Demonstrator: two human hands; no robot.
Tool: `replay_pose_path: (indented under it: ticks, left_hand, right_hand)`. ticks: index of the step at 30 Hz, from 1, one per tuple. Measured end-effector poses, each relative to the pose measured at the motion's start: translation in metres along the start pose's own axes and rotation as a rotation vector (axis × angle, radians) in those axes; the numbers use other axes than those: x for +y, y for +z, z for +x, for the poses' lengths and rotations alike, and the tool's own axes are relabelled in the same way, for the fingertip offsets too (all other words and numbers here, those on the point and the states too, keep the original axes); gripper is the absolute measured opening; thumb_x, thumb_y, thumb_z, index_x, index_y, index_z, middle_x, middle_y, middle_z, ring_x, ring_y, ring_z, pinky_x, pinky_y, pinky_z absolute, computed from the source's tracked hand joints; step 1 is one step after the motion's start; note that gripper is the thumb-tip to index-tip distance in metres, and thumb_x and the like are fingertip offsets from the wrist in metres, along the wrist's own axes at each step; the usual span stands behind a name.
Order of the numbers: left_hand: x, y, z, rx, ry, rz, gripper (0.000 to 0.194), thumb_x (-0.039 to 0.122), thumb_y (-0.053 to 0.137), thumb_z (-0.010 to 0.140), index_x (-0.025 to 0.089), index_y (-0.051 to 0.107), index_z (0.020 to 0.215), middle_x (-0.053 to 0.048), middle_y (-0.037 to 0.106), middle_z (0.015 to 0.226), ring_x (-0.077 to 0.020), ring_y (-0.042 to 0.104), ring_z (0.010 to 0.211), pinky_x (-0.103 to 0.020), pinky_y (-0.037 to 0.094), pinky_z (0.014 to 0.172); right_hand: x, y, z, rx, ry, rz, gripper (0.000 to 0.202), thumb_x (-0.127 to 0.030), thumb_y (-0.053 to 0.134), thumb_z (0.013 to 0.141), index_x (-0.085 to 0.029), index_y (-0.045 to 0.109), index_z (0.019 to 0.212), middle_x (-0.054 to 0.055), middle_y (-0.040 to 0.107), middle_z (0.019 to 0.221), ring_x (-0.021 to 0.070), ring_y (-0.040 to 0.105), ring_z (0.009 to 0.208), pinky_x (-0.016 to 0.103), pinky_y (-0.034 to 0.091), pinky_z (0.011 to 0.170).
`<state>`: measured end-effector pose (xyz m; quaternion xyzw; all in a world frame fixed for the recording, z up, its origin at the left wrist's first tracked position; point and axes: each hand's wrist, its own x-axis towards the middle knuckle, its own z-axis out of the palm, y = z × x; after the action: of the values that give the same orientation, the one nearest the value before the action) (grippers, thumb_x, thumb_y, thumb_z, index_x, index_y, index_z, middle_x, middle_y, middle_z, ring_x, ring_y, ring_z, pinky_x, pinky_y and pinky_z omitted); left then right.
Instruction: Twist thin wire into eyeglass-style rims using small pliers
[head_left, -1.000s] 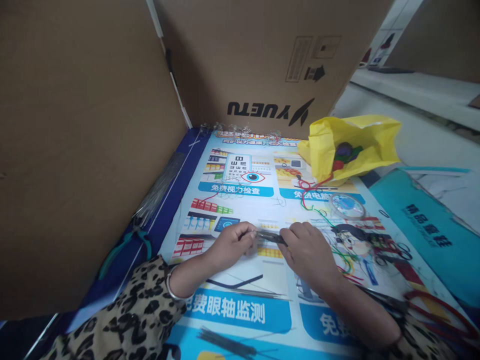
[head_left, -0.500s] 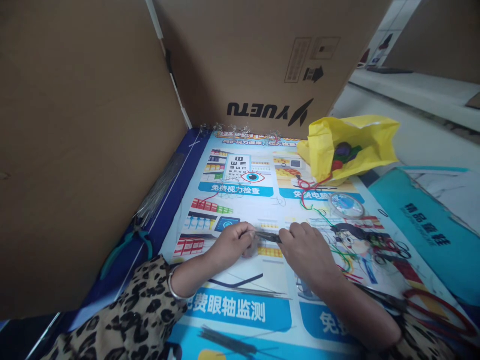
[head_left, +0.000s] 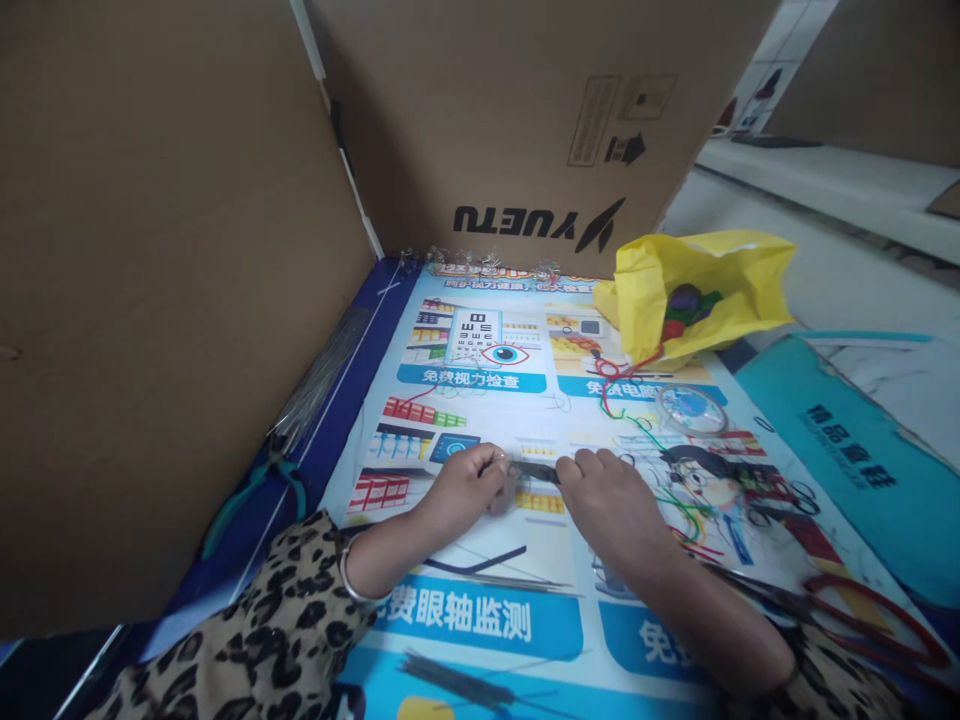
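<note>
My left hand (head_left: 469, 482) is closed in a pinch above the printed sheet (head_left: 559, 640), its thumb and forefinger around something too small to make out. My right hand (head_left: 619, 510) is wrapped round dark metal pliers (head_left: 534, 470), whose handles are hidden in the fist. The jaws point left and reach the fingertips of my left hand. Below the hands lie a few thin wires (head_left: 517, 581). Nearer to me is a bundle of dark wires (head_left: 457, 682). Red-handled scissors (head_left: 877, 610) lie beside my right forearm.
Cardboard walls (head_left: 480, 120) stand at the left and back. Teal-handled pliers (head_left: 255, 500) and long wires (head_left: 322, 380) lie at the left. At the right are a yellow bag (head_left: 637, 300) with coloured thread, a clear spool (head_left: 691, 410), green-red threads (head_left: 619, 385) and a teal box piece (head_left: 847, 460).
Both hands stay almost in place. The pliers' jaws have shifted slightly at the left fingertips, and the view has moved a touch.
</note>
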<state>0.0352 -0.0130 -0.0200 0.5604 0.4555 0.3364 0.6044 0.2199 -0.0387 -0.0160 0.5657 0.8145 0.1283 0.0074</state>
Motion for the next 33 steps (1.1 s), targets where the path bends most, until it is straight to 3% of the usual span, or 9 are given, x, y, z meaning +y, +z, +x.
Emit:
replay_pose_path:
  ticks: [3, 7, 22, 33]
  left_hand:
    - [0.000, 0.000, 0.001, -0.023, -0.017, -0.051, 0.021, 0.031, 0.048, 0.081, 0.016, 0.047, 0.066, 0.006, 0.046, 0.048, -0.0058, 0.040, 0.041, -0.019, 0.033, 0.045]
    - [-0.002, 0.000, 0.002, -0.059, -0.028, -0.108, 0.023, 0.033, 0.050, 0.081, 0.015, 0.048, 0.068, 0.004, 0.050, 0.052, -0.0060, 0.044, 0.043, -0.019, 0.035, 0.047]
    - [-0.004, 0.003, 0.002, -0.028, -0.031, -0.102, 0.023, 0.036, 0.050, 0.080, 0.015, 0.050, 0.071, 0.000, 0.058, 0.055, -0.0094, 0.053, 0.046, -0.022, 0.042, 0.049]
    - [-0.008, 0.001, -0.001, 0.044, 0.055, 0.112, 0.015, 0.027, 0.046, 0.081, 0.017, 0.050, 0.070, 0.004, 0.055, 0.055, -0.0075, 0.052, 0.046, -0.019, 0.042, 0.051]
  right_hand:
    - [-0.001, 0.007, 0.000, 0.010, 0.016, 0.055, 0.005, -0.019, 0.051, 0.082, -0.018, 0.056, 0.083, 0.005, 0.059, 0.077, 0.0202, 0.051, 0.074, 0.029, 0.030, 0.063]
    - [-0.001, 0.013, 0.001, 0.031, 0.042, 0.152, 0.013, -0.029, 0.050, 0.085, -0.019, 0.056, 0.089, 0.005, 0.059, 0.080, 0.0194, 0.052, 0.077, 0.029, 0.032, 0.067]
    - [0.001, 0.002, 0.002, 0.023, 0.054, 0.078, 0.010, -0.026, 0.052, 0.082, -0.019, 0.058, 0.081, 0.007, 0.057, 0.079, 0.0220, 0.046, 0.079, 0.031, 0.028, 0.068]
    - [0.000, 0.005, 0.001, 0.001, 0.035, 0.064, 0.010, -0.023, 0.049, 0.083, -0.019, 0.058, 0.080, 0.007, 0.058, 0.078, 0.0208, 0.049, 0.076, 0.031, 0.029, 0.065]
